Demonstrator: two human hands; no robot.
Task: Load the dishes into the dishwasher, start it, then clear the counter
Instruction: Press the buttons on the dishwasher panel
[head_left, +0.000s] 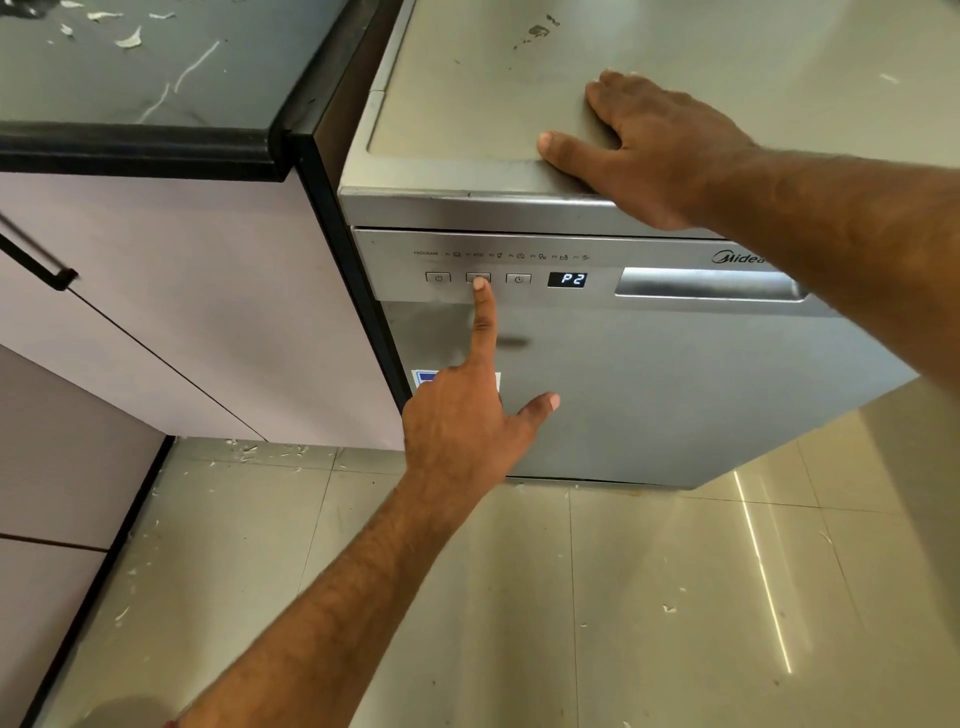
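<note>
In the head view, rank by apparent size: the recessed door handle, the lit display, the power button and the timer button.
1. Recessed silver door handle, clearly largest.
2. Black lit display reading P2.
3. Small rectangular power button and matching timer button: they look alike, so no ranking between them.

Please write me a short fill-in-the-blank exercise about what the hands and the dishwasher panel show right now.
1. The dishwasher display reads ____.
2. The left hand presses the ____ of the three buttons with its index finger.
3. The right hand rests flat on the dishwasher's ____.
4. The dishwasher door is ____.

Missing words: P2; middle; top; closed
</note>
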